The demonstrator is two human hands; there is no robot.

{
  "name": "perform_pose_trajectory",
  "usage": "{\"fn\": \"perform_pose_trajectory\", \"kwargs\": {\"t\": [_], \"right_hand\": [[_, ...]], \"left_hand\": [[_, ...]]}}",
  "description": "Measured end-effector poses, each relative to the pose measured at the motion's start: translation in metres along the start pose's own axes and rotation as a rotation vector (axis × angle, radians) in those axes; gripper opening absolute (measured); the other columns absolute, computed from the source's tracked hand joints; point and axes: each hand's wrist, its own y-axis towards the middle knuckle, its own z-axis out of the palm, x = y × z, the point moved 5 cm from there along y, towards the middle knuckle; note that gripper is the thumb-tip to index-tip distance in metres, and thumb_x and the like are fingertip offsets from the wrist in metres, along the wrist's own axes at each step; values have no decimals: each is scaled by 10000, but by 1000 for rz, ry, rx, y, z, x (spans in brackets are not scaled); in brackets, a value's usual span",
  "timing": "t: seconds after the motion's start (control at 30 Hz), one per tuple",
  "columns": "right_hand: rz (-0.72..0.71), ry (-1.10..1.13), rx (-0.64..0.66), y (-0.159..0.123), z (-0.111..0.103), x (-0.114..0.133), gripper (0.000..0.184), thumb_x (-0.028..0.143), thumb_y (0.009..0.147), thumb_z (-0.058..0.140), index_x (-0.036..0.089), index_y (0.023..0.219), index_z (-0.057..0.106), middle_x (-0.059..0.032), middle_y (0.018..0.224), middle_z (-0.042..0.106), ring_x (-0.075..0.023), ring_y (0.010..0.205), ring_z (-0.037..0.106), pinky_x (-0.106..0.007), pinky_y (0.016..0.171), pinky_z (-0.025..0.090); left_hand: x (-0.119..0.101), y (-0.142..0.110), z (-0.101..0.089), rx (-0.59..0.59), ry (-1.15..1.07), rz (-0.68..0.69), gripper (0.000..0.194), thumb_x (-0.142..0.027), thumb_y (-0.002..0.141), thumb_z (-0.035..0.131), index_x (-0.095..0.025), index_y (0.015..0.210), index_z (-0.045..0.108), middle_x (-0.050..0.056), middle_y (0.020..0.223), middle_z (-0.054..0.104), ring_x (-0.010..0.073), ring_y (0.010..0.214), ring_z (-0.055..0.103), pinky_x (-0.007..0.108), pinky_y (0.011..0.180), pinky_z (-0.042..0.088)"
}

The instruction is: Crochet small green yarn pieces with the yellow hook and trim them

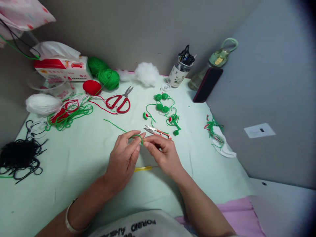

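Between the fingertips of my left hand and my right hand is a small piece of green yarn, mostly covered by the fingers. Both hands are pinched closed on it. A loose green yarn tail runs from my left fingers out to the upper left. Just beyond my right hand lies a pair of thread snips with orange handles. Under the hands, a yellow-handled crochet hook rests on the cloth, its thin metal shaft pointing right. Small green crocheted balls with yarn tails lie farther back.
Red-handled scissors lie behind my left hand. Green yarn skeins, a red ball, white stuffing and a tissue pack line the back. Black yarn lies left; a phone leans against a bottle; yarn scraps lie right.
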Motion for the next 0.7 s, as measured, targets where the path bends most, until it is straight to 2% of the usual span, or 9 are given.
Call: {"fn": "perform_pose_trajectory", "kwargs": {"t": [0.13, 0.23, 0.43, 0.7], "right_hand": [[82, 138, 5, 3, -1, -4, 230, 372, 903, 631, 187, 911, 767, 40, 587, 503, -93, 534, 386, -237, 501, 301], [130, 210, 35, 4, 0, -6, 255, 420, 872, 666, 181, 873, 755, 55, 547, 436, -89, 519, 366, -231, 486, 284], [187, 334, 86, 4, 4, -8, 269, 445, 839, 713, 177, 831, 730, 66, 529, 429, -77, 500, 363, -224, 484, 277], [239, 431, 101, 4, 6, -15, 257, 438, 827, 742, 182, 835, 729, 73, 526, 441, -70, 493, 355, -221, 483, 264]], "left_hand": [[-3, 2, -1, 7, 79, 53, 376, -131, 989, 426, -205, 1314, 601, 168, 1468, 484, 297, 1331, 461, 526, 1062, 424], [-4, 2, -2, -21, 96, 105, 436, -89, 972, 431, -241, 1360, 558, 156, 1536, 427, 316, 1433, 364, 573, 1121, 353], [-2, 2, -1, -27, 105, 130, 487, -64, 958, 429, -267, 1390, 525, 140, 1598, 372, 345, 1525, 215, 634, 1163, 259], [-2, 1, 1, 11, 148, 114, 507, -74, 968, 420, -250, 1436, 505, 166, 1602, 367, 354, 1536, 190, 643, 1165, 233]]}}
